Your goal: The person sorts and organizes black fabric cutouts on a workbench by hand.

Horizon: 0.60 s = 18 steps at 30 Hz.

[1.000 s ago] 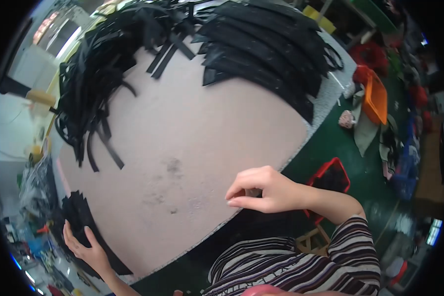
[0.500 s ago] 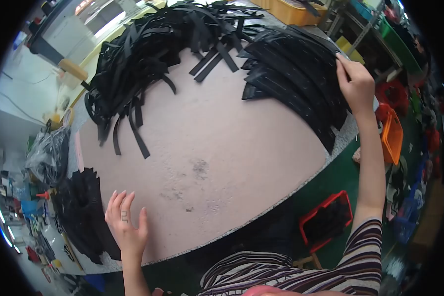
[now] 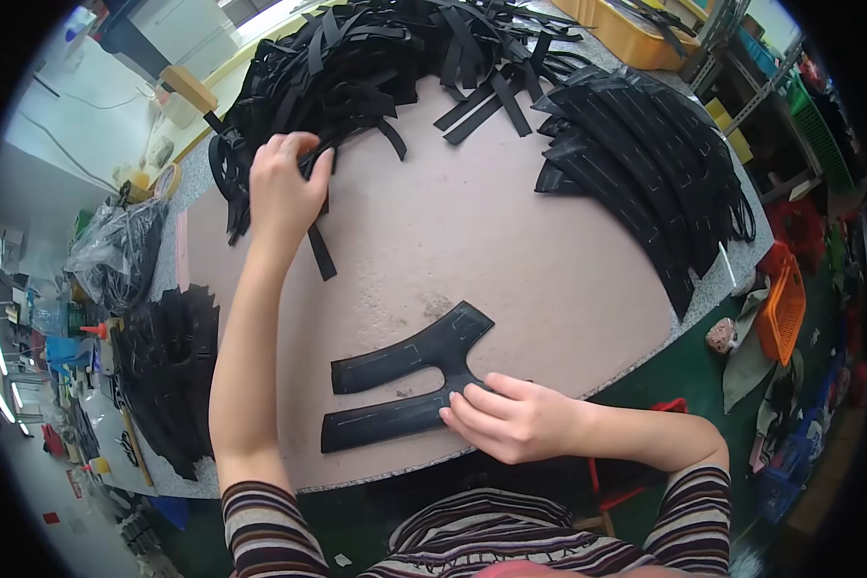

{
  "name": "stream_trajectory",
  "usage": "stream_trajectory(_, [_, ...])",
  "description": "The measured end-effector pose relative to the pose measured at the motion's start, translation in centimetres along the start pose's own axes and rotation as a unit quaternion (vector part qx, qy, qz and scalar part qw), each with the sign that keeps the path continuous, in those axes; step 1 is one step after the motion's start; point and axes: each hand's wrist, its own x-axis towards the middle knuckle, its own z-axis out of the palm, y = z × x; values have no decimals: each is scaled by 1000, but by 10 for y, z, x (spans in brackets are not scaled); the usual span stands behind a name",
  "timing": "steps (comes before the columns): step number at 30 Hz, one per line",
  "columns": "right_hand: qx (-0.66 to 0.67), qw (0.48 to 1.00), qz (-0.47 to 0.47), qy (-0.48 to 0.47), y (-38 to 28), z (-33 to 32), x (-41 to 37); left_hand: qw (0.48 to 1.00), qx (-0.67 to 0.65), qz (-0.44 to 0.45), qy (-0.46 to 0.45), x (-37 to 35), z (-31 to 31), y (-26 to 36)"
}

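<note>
A black, forked flat piece (image 3: pixel 385 366) with pale marked lines lies on the pinkish board (image 3: pixel 511 250) near its front edge. My right hand (image 3: pixel 511 419) has its curled fingers on the joined end of this piece, and covers part of it. Farther up, my left hand (image 3: pixel 287 183) is at the near left side of a heap of black strips (image 3: pixel 356 87); its thumb and fingers are apart, with dark strips behind them. To the right, a fanned stack of similar black pieces (image 3: pixel 636 164) lies on the board.
Another black stack (image 3: pixel 169 376) lies at the left edge, below a clear plastic bag (image 3: pixel 120 246). A yellow bin (image 3: pixel 631 34) stands at the back. Beyond the right edge are an orange basket (image 3: pixel 780 313) and metal shelving (image 3: pixel 732 72).
My right hand has come from the right stack to the front, where a forked black piece now lies. My left hand has moved up from the front left to the strips.
</note>
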Motion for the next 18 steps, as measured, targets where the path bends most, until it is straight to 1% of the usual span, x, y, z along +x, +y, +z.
stream_trajectory(2, [108, 992, 69, -4, 6, -3, 5, 997, 76, 1, 12, 17, 32, -4])
stream_trajectory(3, [143, 984, 99, 29, 11, -6, 10, 997, 75, -17, -9, 23, 41, -4])
stream_trajectory(4, [140, 981, 123, 53, 19, -8, 12, 996, 74, -35, -32, 25, 47, -5])
stream_trajectory(5, [138, 976, 147, 76, 28, -11, 12, 999, 23, -20, -29, 22, 49, -7])
stream_trajectory(7, [143, 959, 207, 127, 50, -20, 13, 997, -76, 13, -25, 20, 34, 5])
stream_trajectory(8, [148, 946, 242, 155, 62, -26, 15, 991, -112, 68, 1, 13, 19, 16])
stream_trajectory(11, [180, 881, 348, 264, 90, -41, 35, 963, -94, 248, 53, -17, -39, 58])
stream_trajectory(13, [347, 837, 357, 226, 97, -35, 47, 927, -54, 364, 67, -41, -77, 85])
stream_trajectory(14, [446, 803, 357, 170, 99, -35, 50, 904, -30, 420, 72, -51, -93, 95])
stream_trajectory(15, [567, 750, 334, 61, 99, -41, 51, 893, -21, 445, 64, -61, -105, 100])
stream_trajectory(16, [646, 696, 313, -34, 96, -43, 52, 882, -12, 469, 55, -69, -114, 104])
stream_trajectory(17, [683, 660, 295, -105, 88, -43, 52, 884, -31, 465, 43, -77, -120, 104])
stream_trajectory(18, [676, 674, 280, -106, 81, -41, 53, 915, -121, 386, -1, -82, -121, 108])
